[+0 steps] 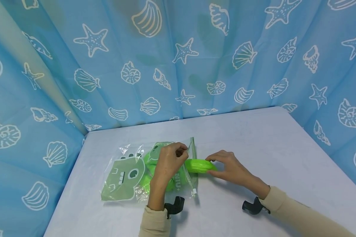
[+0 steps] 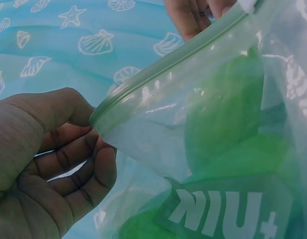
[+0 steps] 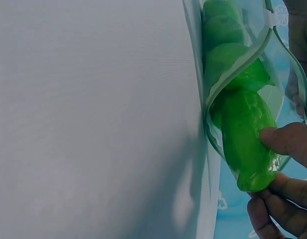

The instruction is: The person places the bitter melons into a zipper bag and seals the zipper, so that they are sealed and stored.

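Left hand (image 1: 167,161) pinches the ridged zip rim of a crinkly clear plastic bag (image 1: 127,174) lying near the left of the white table (image 1: 255,138); right hand (image 1: 229,168) grips a glossy green oval piece (image 1: 200,165) halfway inside its mouth

Our left hand (image 1: 168,160) curls, its fingertips pinched together; our right hand (image 1: 229,167) reaches leftward, fingers (image 3: 288,141) and thumb closed in a grip.

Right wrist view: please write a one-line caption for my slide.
Right hand holds a green toy halfway in the mouth of a clear zip bag on a white table.
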### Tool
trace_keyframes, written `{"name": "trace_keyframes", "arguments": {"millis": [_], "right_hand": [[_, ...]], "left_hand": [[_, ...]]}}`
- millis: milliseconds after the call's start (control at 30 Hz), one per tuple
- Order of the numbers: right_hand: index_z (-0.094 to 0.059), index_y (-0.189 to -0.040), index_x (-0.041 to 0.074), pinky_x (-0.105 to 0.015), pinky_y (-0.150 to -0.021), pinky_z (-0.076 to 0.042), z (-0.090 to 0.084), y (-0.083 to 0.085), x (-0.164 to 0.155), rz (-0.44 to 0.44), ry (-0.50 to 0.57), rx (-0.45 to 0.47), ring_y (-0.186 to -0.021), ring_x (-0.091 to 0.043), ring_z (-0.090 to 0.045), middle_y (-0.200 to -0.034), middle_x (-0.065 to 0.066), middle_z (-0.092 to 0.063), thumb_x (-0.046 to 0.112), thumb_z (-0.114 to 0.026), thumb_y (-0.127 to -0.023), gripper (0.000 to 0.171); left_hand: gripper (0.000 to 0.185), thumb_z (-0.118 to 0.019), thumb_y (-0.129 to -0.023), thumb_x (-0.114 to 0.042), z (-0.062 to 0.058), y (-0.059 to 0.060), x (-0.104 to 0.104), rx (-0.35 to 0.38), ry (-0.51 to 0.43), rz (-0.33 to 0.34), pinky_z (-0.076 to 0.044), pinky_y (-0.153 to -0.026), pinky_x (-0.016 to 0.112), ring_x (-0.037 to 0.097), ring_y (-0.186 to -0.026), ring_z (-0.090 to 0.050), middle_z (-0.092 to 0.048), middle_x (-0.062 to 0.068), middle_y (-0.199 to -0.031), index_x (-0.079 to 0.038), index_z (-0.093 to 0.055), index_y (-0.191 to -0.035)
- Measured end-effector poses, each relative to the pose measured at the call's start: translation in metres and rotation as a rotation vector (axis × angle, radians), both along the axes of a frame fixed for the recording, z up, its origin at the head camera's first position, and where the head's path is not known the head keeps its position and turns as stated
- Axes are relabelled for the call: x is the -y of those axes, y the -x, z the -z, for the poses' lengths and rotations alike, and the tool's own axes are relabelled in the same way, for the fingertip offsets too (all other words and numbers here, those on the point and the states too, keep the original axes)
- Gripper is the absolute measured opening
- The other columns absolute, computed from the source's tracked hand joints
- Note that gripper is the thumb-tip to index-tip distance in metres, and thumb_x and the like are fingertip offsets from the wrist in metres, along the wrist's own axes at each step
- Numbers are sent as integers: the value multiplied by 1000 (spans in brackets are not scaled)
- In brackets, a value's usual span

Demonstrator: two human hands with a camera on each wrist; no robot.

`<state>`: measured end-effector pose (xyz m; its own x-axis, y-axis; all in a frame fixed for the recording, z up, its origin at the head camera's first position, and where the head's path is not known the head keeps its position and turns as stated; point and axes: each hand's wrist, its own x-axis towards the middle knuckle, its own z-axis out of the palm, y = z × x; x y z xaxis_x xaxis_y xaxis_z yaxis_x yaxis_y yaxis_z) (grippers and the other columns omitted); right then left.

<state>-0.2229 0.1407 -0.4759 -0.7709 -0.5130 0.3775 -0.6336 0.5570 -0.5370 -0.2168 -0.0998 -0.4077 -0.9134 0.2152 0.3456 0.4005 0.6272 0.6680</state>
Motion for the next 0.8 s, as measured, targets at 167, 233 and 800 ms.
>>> {"name": "trace_keyframes", "arguments": {"millis": [167, 233, 800], "right_hand": [[-65, -107, 23, -48, -83, -33, 1, 2, 8, 22, 24, -12, -96, -9, -53, -102, 13, -62, 31, -75, -74, 35], [-65, -108, 23, -49, -83, -31, 1, 2, 12, 26, 32, -8, -96, -9, -52, -102, 13, -62, 31, -75, -74, 36], [-66, -107, 20, -45, -81, -27, 0, 16, 49, 102, -38, -65, -96, -10, -51, -101, 7, -64, 33, -74, -75, 36]], "left_hand": [[16, -58, -81, -8, -1, 0, -1, -3, 10, 1, -47, -58, 19, 5, -65, -56, -64, -3, -77, -7, -69, -93], [17, -58, -81, -8, -1, 0, -2, -5, 12, 3, -47, -58, 19, 5, -65, -57, -64, -3, -77, -7, -69, -93], [16, -58, -82, -9, -2, -1, -2, -8, 11, 32, -47, -58, 19, 6, -66, -57, -64, -2, -78, -6, -69, -94]]}}
